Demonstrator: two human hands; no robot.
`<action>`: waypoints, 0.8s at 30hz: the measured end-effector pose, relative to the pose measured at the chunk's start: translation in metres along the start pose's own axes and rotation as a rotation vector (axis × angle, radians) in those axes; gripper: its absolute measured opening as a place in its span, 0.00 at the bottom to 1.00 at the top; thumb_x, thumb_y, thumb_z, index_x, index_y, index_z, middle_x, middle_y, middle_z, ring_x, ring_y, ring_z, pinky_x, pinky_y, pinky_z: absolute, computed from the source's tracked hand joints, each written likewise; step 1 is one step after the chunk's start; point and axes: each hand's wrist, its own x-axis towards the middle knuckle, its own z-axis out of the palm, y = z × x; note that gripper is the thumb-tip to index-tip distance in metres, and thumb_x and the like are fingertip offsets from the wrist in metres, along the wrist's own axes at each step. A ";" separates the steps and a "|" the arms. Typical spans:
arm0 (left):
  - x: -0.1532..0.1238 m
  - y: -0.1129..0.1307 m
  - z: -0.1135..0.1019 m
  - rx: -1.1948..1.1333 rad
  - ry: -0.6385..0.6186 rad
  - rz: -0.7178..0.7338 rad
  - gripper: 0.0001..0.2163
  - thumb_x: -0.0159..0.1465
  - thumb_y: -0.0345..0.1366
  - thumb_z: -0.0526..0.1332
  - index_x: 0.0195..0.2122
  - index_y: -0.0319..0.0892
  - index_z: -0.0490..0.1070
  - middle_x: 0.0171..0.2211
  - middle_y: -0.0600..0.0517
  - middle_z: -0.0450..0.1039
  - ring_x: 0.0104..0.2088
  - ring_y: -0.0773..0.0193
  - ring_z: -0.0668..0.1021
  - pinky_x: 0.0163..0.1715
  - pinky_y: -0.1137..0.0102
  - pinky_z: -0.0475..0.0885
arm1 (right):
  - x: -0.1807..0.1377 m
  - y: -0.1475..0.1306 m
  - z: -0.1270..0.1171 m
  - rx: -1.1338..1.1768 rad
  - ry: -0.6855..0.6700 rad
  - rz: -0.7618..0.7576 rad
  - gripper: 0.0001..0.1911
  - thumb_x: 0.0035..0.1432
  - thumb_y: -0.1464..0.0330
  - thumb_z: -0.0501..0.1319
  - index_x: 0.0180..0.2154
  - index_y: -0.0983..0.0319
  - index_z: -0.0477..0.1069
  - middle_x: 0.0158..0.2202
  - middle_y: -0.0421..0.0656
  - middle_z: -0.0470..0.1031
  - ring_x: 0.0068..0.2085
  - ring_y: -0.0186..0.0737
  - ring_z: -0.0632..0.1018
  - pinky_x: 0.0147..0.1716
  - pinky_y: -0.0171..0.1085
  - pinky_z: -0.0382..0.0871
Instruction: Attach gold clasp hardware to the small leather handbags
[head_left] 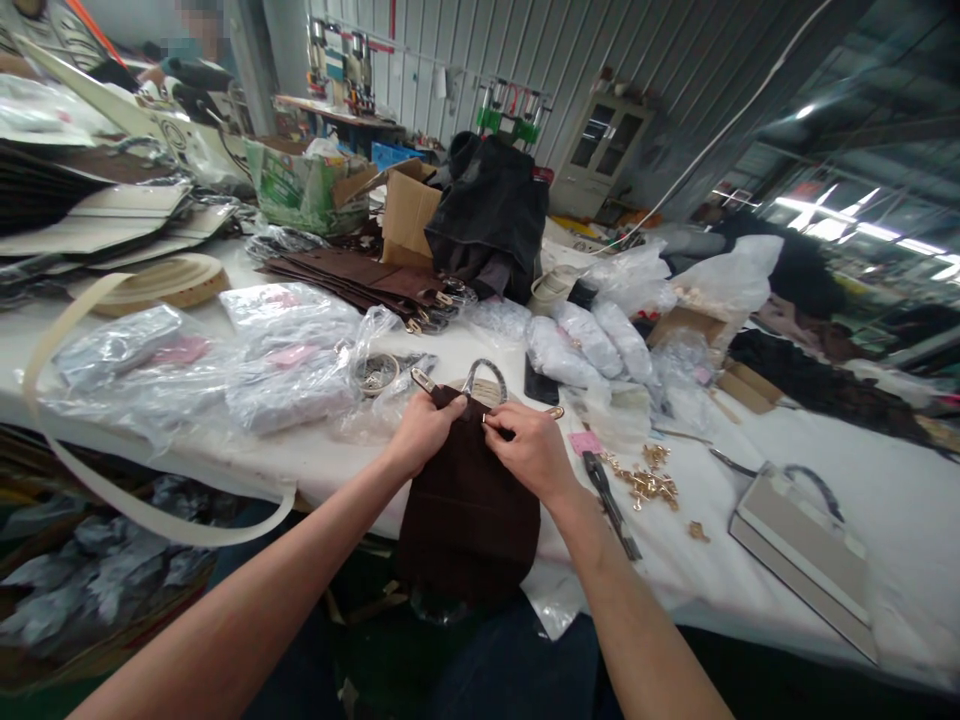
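A dark brown suede bag piece (466,520) hangs over the near edge of the white table (862,480). My left hand (424,430) grips its top edge on the left, fingers closed on the fabric. Beside it, my right hand (529,447) pinches the top edge and a small gold fitting. A metal ring handle (484,375) with gold clasps sticks up from the bag's top, just beyond both hands.
Clear plastic bags of parts (285,370) lie left. Loose gold hardware (649,485) and a dark-handled tool (611,505) lie right, with a grey handbag (806,545) beyond. Brown leather pieces (360,280), a cardboard box (409,215) and black fabric (491,215) sit further back.
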 end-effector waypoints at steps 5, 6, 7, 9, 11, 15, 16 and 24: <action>0.000 -0.003 -0.001 0.085 0.042 0.023 0.14 0.61 0.47 0.71 0.32 0.41 0.77 0.31 0.52 0.78 0.33 0.59 0.77 0.36 0.68 0.69 | 0.001 0.015 0.000 0.045 -0.049 -0.117 0.09 0.68 0.77 0.68 0.36 0.59 0.82 0.45 0.45 0.86 0.44 0.45 0.86 0.48 0.40 0.78; 0.001 -0.004 -0.002 0.091 0.040 0.027 0.14 0.61 0.48 0.70 0.33 0.41 0.77 0.31 0.52 0.78 0.33 0.59 0.76 0.36 0.68 0.69 | 0.002 0.016 -0.001 0.060 -0.051 -0.131 0.09 0.68 0.77 0.68 0.36 0.59 0.82 0.46 0.45 0.86 0.44 0.45 0.86 0.48 0.40 0.78; 0.002 -0.006 -0.002 0.096 0.039 0.032 0.14 0.62 0.48 0.70 0.33 0.41 0.77 0.31 0.52 0.78 0.33 0.59 0.76 0.36 0.68 0.69 | 0.002 0.017 -0.001 0.069 -0.055 -0.140 0.09 0.69 0.77 0.68 0.36 0.59 0.82 0.46 0.45 0.86 0.44 0.44 0.86 0.48 0.39 0.77; 0.003 -0.008 -0.003 0.118 0.046 0.044 0.14 0.62 0.49 0.70 0.33 0.42 0.77 0.30 0.53 0.78 0.33 0.59 0.76 0.36 0.68 0.69 | 0.003 0.015 -0.002 0.069 -0.060 -0.137 0.09 0.68 0.77 0.68 0.35 0.59 0.82 0.45 0.44 0.86 0.43 0.44 0.85 0.46 0.39 0.77; 0.003 -0.008 -0.003 0.149 0.056 0.058 0.14 0.63 0.49 0.70 0.32 0.42 0.77 0.30 0.53 0.77 0.33 0.60 0.75 0.36 0.68 0.68 | 0.003 0.012 -0.003 0.032 -0.066 -0.104 0.10 0.67 0.78 0.68 0.35 0.59 0.81 0.43 0.44 0.86 0.42 0.43 0.85 0.44 0.38 0.75; 0.002 -0.005 -0.003 0.170 0.034 0.095 0.15 0.63 0.48 0.69 0.30 0.42 0.76 0.30 0.52 0.77 0.34 0.59 0.76 0.37 0.68 0.68 | 0.006 0.003 -0.004 -0.054 -0.096 -0.026 0.10 0.66 0.79 0.70 0.33 0.60 0.81 0.40 0.42 0.84 0.41 0.42 0.83 0.41 0.38 0.71; 0.001 -0.004 -0.003 0.165 0.023 0.104 0.15 0.64 0.48 0.69 0.30 0.42 0.76 0.30 0.52 0.77 0.35 0.59 0.76 0.37 0.68 0.69 | 0.007 0.001 -0.004 -0.073 -0.112 -0.016 0.10 0.66 0.79 0.70 0.33 0.60 0.80 0.40 0.42 0.84 0.41 0.42 0.83 0.41 0.38 0.71; -0.001 -0.003 -0.005 0.136 0.000 0.087 0.15 0.63 0.48 0.70 0.30 0.41 0.78 0.30 0.51 0.80 0.34 0.58 0.77 0.35 0.68 0.70 | 0.016 -0.025 -0.014 -0.399 -0.340 -0.054 0.07 0.71 0.76 0.66 0.39 0.61 0.79 0.45 0.48 0.81 0.41 0.46 0.80 0.35 0.41 0.69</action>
